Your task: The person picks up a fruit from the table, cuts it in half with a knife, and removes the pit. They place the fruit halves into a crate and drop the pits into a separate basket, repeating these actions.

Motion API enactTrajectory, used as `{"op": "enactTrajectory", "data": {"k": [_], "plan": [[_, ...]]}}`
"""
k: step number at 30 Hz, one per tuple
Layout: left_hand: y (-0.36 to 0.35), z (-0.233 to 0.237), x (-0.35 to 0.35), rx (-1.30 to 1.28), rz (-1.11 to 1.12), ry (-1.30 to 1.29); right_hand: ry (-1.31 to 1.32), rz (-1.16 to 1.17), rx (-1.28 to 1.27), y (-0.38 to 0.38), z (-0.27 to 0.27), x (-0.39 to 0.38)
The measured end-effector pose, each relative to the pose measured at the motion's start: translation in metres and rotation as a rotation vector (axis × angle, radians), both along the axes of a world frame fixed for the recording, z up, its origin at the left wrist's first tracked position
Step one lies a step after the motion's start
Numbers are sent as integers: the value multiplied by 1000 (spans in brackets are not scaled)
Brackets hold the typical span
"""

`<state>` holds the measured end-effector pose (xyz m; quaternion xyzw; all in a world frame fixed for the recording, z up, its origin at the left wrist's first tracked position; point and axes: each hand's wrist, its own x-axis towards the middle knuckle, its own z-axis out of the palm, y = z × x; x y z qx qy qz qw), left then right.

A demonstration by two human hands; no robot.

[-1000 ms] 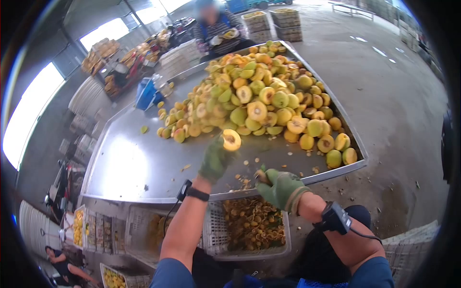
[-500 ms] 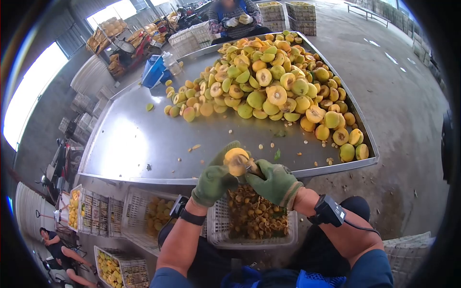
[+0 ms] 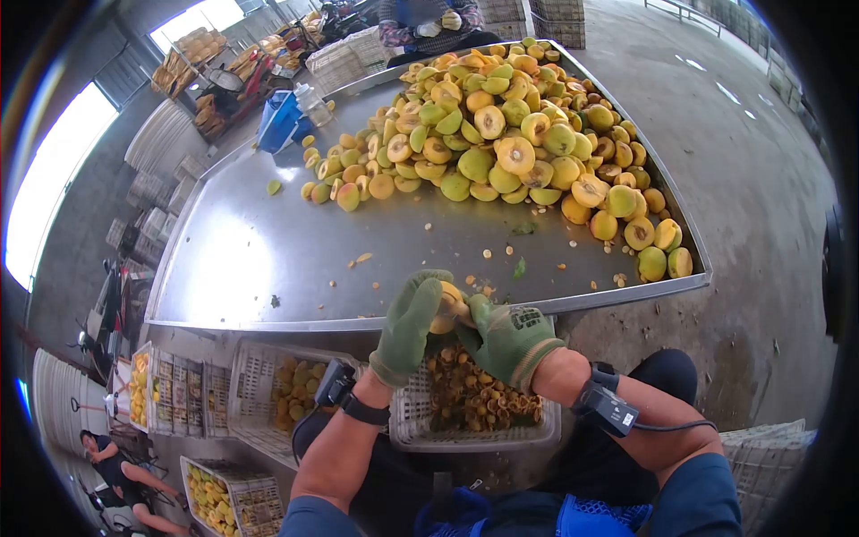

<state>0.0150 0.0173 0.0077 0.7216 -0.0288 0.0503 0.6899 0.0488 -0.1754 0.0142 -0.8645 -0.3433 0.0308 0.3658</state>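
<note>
My left hand point(image 3: 407, 329), in a green work glove, is closed around a halved peach point(image 3: 443, 315) with orange flesh. My right hand point(image 3: 516, 342), gloved alike, presses against the fruit from the other side. Its fingers are curled round a small pitting tool, which they largely hide. Both hands are over the near edge of a metal table point(image 3: 313, 251). Below them stands a plastic crate point(image 3: 483, 442) holding brown pits and scraps point(image 3: 479, 394). A heap of yellow-green peaches point(image 3: 501, 157), many cut in half, covers the far and right side of the table.
A blue container point(image 3: 280, 123) and a clear bottle point(image 3: 311, 105) stand at the table's far left. Crates of fruit point(image 3: 259, 394) are on the floor to my left. Across the table sits a person with gloved hands point(image 3: 438, 25); another person point(image 3: 125, 470) sits at lower left.
Both hands have closed in around the halved peach, whose cut face has turned and is now more covered. My left hand is more upright. The view has shifted slightly.
</note>
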Motion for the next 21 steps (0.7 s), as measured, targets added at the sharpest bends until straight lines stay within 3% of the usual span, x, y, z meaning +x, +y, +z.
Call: {"op": "enactTrajectory", "data": {"k": [2,5,11,21], "plan": [[-7,-1,-1,-113,39,73,7,-13,-25,-1,-1,-2],[-9,-10,-3,12,82,-21,22,-30,-13,2,-11,-7],[-24,-4,-9,-39,168,-30,157,-51,24,4,-2,-15],[-35,-24,-15,116,353,-192,271,17,77,13,-19,-23]]}}
